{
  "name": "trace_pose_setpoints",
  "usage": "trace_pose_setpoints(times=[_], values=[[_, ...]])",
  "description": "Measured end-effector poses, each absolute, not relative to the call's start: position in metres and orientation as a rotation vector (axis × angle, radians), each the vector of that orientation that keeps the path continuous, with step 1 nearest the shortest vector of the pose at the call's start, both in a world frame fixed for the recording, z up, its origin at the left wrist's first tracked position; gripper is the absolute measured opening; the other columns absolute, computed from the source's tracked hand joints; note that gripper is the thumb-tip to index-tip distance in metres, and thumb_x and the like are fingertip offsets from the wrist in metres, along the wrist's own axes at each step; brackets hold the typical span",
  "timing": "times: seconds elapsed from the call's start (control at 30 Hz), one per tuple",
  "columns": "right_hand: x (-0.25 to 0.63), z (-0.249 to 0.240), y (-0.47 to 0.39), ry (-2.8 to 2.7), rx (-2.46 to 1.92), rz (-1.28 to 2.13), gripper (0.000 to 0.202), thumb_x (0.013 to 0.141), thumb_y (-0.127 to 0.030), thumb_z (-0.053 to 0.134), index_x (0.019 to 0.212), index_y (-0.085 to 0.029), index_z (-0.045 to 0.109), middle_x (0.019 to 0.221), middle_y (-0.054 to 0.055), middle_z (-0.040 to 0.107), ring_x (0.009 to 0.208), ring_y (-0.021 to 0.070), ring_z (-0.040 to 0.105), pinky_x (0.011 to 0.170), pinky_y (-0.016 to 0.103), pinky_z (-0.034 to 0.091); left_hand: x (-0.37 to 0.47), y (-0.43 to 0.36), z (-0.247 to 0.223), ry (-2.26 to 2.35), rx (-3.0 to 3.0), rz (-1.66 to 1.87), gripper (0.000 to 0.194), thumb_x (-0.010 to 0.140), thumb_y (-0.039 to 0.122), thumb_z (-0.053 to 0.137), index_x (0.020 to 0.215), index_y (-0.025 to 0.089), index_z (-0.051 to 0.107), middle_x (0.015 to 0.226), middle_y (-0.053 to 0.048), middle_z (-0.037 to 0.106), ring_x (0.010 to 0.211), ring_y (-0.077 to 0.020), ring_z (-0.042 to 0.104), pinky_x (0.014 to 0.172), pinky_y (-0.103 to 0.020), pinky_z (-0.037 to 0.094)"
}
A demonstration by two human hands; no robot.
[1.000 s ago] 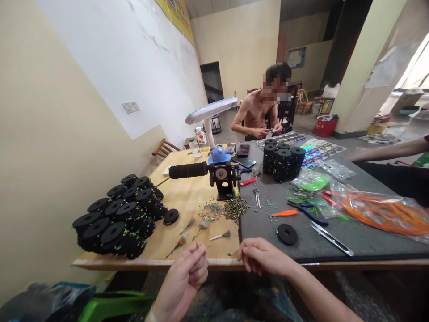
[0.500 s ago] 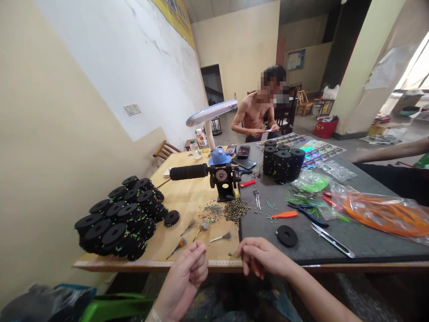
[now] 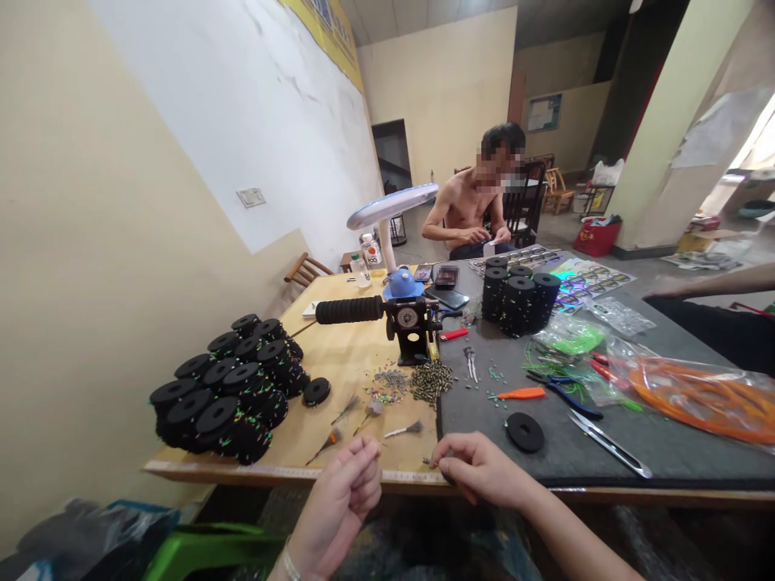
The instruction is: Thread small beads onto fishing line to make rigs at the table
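My left hand (image 3: pixel 346 494) is closed in a pinch at the table's front edge; whatever its fingertips may hold is too small to make out. To its right, my right hand (image 3: pixel 478 466) is curled, thumb and forefinger pinched at a small dark metal piece (image 3: pixel 425 461) by the edge. Beyond the hands lie several small brush-like tufts, among them a white-stemmed one (image 3: pixel 403 430) and an orange one (image 3: pixel 327 440). Farther back are a heap of brass-coloured beads (image 3: pixel 432 381), a pile of grey pieces and scattered coloured beads (image 3: pixel 383 396). A black foam spool (image 3: pixel 525 432) lies right of my right hand.
A black clamp device with a foam-covered handle (image 3: pixel 349 310) stands mid-table before a blue lamp (image 3: pixel 404 282). Stacked foam spools (image 3: pixel 218 375) fill the left side. Scissors-like tweezers (image 3: pixel 611 444), pliers (image 3: pixel 572 397) and bagged orange strands (image 3: pixel 696 395) lie right. A person (image 3: pixel 469 206) sits opposite.
My right hand has moved slightly left and its fingertips have come to the small metal piece. My left hand keeps its pinch. The whole view has shifted a little to the right.
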State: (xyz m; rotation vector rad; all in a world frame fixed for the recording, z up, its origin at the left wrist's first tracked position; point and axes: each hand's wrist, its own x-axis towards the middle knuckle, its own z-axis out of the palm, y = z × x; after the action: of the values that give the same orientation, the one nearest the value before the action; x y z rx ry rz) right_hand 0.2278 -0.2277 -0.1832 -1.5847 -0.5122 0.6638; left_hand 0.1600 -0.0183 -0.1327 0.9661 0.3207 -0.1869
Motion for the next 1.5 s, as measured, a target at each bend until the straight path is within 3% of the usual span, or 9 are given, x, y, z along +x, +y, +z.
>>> trace_pose_setpoints(times=[0.1,0.2,0.33,0.43,0.53,0.6,0.7,0.83,1.5], values=[[0.228,-0.184,-0.228,-0.498,-1.622,0.653,0.019,0.079,-0.034,0.054,0.086,-0.017,0.061,0.043,-0.011,0.042,0.035,0.0072,0.04,0.038,0.017,0.024,0.16,-0.019,-0.134,0.308,1.005,-0.194,0.042,0.065,0.039,0.081,0.069,0.018,0.046,0.051,0.013,0.021,0.042,-0.0018,0.011,0.041,-0.016,0.009],[0.23,-0.183,-0.23,-0.533,-1.696,0.635,0.019,0.083,-0.031,0.049,0.088,-0.017,0.062,0.046,-0.007,0.054,0.04,0.009,0.045,0.043,0.018,0.031,0.159,-0.022,-0.133,0.288,1.07,-0.201,0.041,0.066,0.041,0.08,0.07,0.018,0.046,0.051,0.013,0.021,0.042,-0.0022,0.012,0.041,-0.017,0.009],[0.23,-0.173,-0.233,-0.699,-1.946,0.383,0.015,0.083,-0.027,0.054,0.082,-0.019,0.067,0.069,0.001,0.069,0.06,0.0146,0.058,0.059,0.024,0.041,0.159,-0.026,-0.127,0.261,1.159,-0.241,0.043,0.066,0.045,0.079,0.069,0.018,0.045,0.05,0.013,0.023,0.043,-0.0029,0.012,0.042,-0.018,0.008],[0.225,-0.158,-0.23,-0.768,-1.993,0.174,0.016,0.083,-0.027,0.057,0.09,-0.02,0.069,0.084,0.006,0.071,0.08,0.0208,0.061,0.073,0.029,0.043,0.16,-0.029,-0.125,0.246,1.225,-0.281,0.044,0.065,0.048,0.078,0.07,0.019,0.046,0.05,0.013,0.024,0.044,-0.0036,0.012,0.042,-0.019,0.007],[0.218,-0.145,-0.221,-0.785,-1.807,0.18,0.022,0.086,-0.027,0.053,0.101,-0.02,0.067,0.099,0.008,0.069,0.089,0.0215,0.06,0.079,0.03,0.044,0.161,-0.032,-0.126,0.22,1.296,-0.301,0.042,0.067,0.05,0.076,0.07,0.018,0.047,0.05,0.013,0.026,0.044,-0.0041,0.012,0.043,-0.021,0.007],[0.214,-0.142,-0.213,-0.743,-1.637,0.324,0.021,0.087,-0.028,0.05,0.098,-0.019,0.066,0.095,0.006,0.07,0.085,0.0195,0.06,0.076,0.029,0.045,0.161,-0.034,-0.127,0.196,1.342,-0.301,0.041,0.069,0.05,0.074,0.07,0.018,0.048,0.05,0.012,0.027,0.044,-0.0044,0.013,0.043,-0.021,0.007],[0.212,-0.146,-0.202,-0.596,-1.437,0.582,0.018,0.083,-0.031,0.05,0.087,-0.018,0.061,0.073,0.002,0.067,0.064,0.0146,0.057,0.059,0.023,0.043,0.161,-0.035,-0.129,0.174,1.392,-0.284,0.041,0.07,0.052,0.072,0.069,0.018,0.049,0.05,0.011,0.03,0.044,-0.0046,0.015,0.043,-0.022,0.008],[0.214,-0.152,-0.197,-0.515,-1.462,0.597,0.009,0.073,-0.026,0.054,0.073,-0.017,0.057,0.054,-0.004,0.055,0.049,0.01,0.046,0.05,0.02,0.034,0.161,-0.035,-0.13,0.187,1.439,-0.272,0.043,0.067,0.054,0.072,0.067,0.018,0.049,0.049,0.012,0.029,0.043,-0.0051,0.017,0.042,-0.022,0.009],[0.217,-0.164,-0.194,-0.54,-1.613,0.516,0.005,0.066,-0.02,0.049,0.062,-0.019,0.051,0.05,-0.006,0.049,0.049,0.0094,0.042,0.048,0.019,0.031,0.162,-0.036,-0.134,0.189,1.444,-0.311,0.042,0.066,0.052,0.073,0.065,0.018,0.049,0.047,0.012,0.03,0.041,-0.0047,0.018,0.042,-0.022,0.01]])
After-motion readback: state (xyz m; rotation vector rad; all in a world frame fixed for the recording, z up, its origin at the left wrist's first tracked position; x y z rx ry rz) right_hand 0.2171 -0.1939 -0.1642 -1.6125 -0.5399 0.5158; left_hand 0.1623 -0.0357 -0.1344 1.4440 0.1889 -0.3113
